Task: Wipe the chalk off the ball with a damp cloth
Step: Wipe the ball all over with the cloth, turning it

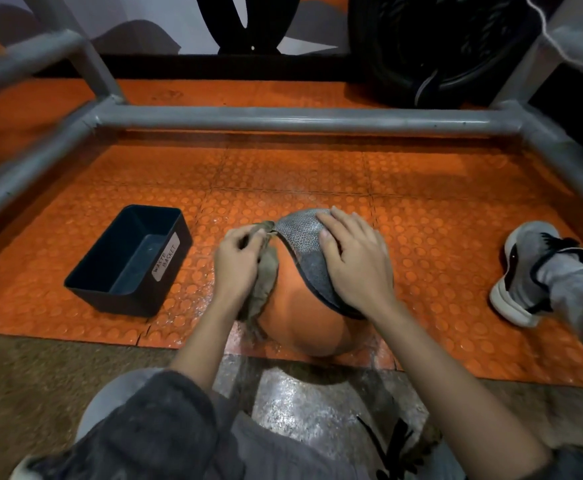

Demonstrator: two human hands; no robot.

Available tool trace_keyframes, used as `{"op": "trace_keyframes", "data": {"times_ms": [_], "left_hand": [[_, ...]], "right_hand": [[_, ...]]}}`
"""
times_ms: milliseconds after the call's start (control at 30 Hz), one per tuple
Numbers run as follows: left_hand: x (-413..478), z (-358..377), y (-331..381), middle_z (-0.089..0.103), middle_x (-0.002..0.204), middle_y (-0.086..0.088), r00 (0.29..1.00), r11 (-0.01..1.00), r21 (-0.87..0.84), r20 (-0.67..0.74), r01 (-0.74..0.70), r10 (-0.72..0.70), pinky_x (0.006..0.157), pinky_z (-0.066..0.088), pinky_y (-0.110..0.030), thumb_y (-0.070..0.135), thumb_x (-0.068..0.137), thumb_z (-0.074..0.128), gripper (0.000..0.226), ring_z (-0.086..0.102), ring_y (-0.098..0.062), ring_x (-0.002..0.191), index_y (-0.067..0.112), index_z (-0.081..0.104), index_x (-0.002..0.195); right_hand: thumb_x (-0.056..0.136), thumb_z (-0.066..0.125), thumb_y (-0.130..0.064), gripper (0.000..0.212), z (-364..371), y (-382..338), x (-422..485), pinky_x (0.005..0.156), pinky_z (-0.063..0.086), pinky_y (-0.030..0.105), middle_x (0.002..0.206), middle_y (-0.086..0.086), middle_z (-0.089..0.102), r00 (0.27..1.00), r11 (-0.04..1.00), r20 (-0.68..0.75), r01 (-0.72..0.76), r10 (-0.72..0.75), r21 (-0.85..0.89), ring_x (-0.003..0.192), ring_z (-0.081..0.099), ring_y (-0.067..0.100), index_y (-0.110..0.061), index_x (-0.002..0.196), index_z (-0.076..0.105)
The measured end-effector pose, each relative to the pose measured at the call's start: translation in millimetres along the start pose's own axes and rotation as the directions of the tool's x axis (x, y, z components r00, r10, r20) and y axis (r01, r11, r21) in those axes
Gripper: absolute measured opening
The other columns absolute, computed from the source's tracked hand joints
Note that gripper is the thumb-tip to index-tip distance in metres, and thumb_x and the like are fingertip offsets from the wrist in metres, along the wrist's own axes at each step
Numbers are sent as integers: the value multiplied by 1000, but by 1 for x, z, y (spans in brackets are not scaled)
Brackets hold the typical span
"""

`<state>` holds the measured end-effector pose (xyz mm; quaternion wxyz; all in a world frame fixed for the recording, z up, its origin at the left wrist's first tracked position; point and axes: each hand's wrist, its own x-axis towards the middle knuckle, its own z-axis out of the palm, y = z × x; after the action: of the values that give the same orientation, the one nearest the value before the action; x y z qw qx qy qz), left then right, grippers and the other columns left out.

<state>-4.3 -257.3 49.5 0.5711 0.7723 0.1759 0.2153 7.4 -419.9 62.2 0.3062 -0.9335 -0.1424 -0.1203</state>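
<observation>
Trousers (165, 427) filled the nearest edge of the view, with a wet-looking strip of bare floor (304, 403) just beyond the knees. Past that, the ball (300, 317) sat at the near edge of the orange mat (317, 174), between both forearms. The left hand (238, 261) gripped the cloth (266, 278), fingers curled round its upper end, and pressed it against the ball's left flank, the loose end trailing toward the mat. The right hand (356, 261) lay flat on the ball's top right, fingers straight and spread over the grey panel, grasping nothing and apparently steadying it. The wiping step itself seemed in hand, on the left side. The grey panel showed a pale sheen near its top; whether chalk or gloss could not be told. The next move would likely call for the right hand to turn the ball so an unwiped part met the cloth, pressing down enough that it did not roll off. A bin (174, 271) stood left of the ball, near but apart; a shoe (525, 271) rested well off to the right. Farther off ran a grey frame (300, 119), and behind it a tyre (439, 46).
</observation>
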Motion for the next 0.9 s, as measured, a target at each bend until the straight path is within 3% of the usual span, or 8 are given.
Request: {"op": "trace_keyframes", "data": {"times_ms": [100, 233, 333, 433, 500, 600, 733, 900], "left_hand": [[-20, 3, 6, 58, 98, 5, 976, 973, 85, 55, -216, 212, 95, 40, -27, 24, 87, 60, 15, 56, -20, 101, 15, 69, 95], [-51, 10, 15, 54, 98, 15, 837, 798, 252, 192, -547, 513, 90, 23, -5, 36, 85, 54, 29, 46, -15, 95, 16, 72, 95], [-26, 9, 17, 56, 97, 10, 881, 858, 211, 190, -468, 434, 93, 28, -11, 30, 86, 60, 24, 46, -9, 98, 13, 72, 98], [7, 9, 21, 59, 96, 0, 980, 987, 65, 146, -146, 136, 93, 40, -25, 12, 88, 63, 13, 58, -22, 105, 18, 68, 99], [13, 9, 20, 60, 98, -2, 987, 995, 73, 151, -67, 55, 92, 41, -28, 11, 89, 61, 13, 58, -23, 106, 20, 67, 97], [-7, 8, 19, 59, 96, 7, 966, 962, 154, 158, -227, 203, 97, 39, -30, 24, 84, 61, 17, 58, -23, 103, 16, 71, 95], [-59, 9, 20, 60, 97, 11, 830, 790, 264, 243, -554, 501, 91, 24, -10, 34, 84, 55, 26, 55, -27, 95, 16, 72, 93], [-24, 10, 22, 58, 96, 11, 878, 855, 224, 227, -467, 420, 90, 30, -11, 30, 84, 60, 26, 54, -23, 95, 10, 73, 96]], "right_hand": [[91, 21, -48, 55, 2, 2, -1, 113, 23, 45, 144, -7, 45, 999, 1000, -40, 12, -12, -12, 138, 33, 20, -32, 133, 52], [91, 23, -46, 54, 0, 10, 6, 113, 24, 45, 145, -7, 45, 1000, 999, -12, 4, -3, 37, 138, 32, 20, -31, 134, 52], [91, 27, -46, 53, -2, 13, 4, 113, 21, 41, 145, -7, 44, 1000, 999, -20, 0, 1, 48, 139, 31, 19, -30, 135, 51], [92, 29, -45, 50, -1, 11, -2, 113, 21, 42, 144, -8, 46, 999, 999, -42, 8, -6, 44, 137, 32, 19, -30, 134, 52], [93, 28, -47, 50, 0, 10, -4, 112, 22, 42, 143, -8, 46, 999, 999, -50, 17, -16, 32, 137, 33, 18, -31, 134, 52], [92, 25, -49, 53, 1, 13, -1, 112, 25, 42, 142, -7, 48, 998, 999, -66, 20, -17, 45, 136, 35, 19, -31, 132, 54], [91, 26, -47, 52, 0, 19, 9, 112, 26, 44, 142, -8, 48, 1000, 995, -14, 28, -27, 94, 136, 36, 20, -32, 132, 54], [91, 29, -46, 50, -3, 18, 4, 114, 23, 42, 144, -9, 46, 1000, 993, -12, 20, -19, 112, 137, 33, 19, -33, 132, 54]]}}
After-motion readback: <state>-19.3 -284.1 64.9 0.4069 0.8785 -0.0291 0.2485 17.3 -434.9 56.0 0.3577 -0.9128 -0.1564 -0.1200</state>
